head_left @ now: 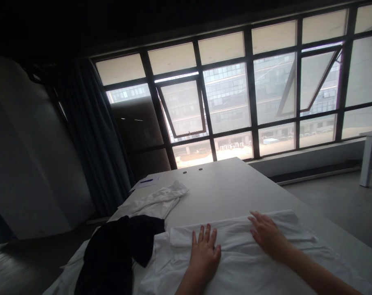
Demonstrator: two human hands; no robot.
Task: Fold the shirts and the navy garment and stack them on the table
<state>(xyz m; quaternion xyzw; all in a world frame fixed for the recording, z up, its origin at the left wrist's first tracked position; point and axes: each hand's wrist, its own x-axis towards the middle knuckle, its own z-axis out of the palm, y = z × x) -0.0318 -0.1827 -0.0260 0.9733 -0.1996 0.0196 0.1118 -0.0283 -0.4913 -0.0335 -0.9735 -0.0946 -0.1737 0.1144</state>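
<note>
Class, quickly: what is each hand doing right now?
Left hand: open, flat on the white cloth garment, holding nothing.
Right hand: open, flat on the same garment, holding nothing.

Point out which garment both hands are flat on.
The near white garment, under left hand and right hand; the black garment and far white garment lie untouched.

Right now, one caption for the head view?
The left hand and right hand lie flat on a white garment; black garment beside it.
</note>
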